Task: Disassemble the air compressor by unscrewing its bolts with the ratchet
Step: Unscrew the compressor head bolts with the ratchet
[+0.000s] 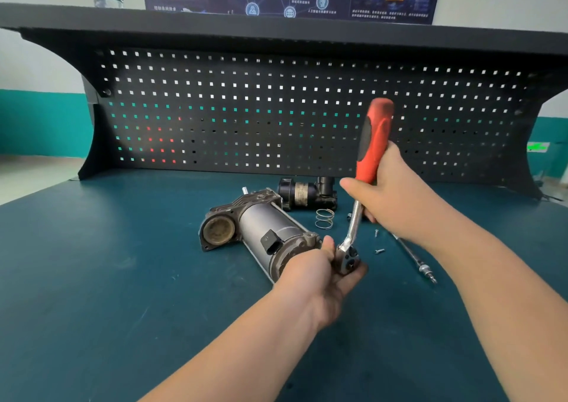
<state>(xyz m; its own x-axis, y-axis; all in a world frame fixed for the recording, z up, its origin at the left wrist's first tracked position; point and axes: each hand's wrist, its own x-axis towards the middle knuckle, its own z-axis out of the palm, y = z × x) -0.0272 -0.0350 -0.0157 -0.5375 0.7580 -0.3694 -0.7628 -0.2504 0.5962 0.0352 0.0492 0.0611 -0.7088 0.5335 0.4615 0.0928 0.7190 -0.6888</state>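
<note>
The grey air compressor (264, 232) lies on its side on the teal bench, its open round port facing left. The ratchet (373, 143) has a red and black handle that stands almost upright, and its chrome head (347, 258) meets the compressor's near end. My right hand (396, 195) grips the lower part of the handle. My left hand (319, 274) cups the ratchet head against the compressor's end cap, thumb on top. The bolt under the head is hidden.
A black removed part (307, 194) and a wire spring (325, 218) lie behind the compressor. Two small screws (378, 241) and a long thin rod (413, 255) rest to the right, partly under my right forearm. A dark pegboard (276, 109) closes the bench's back.
</note>
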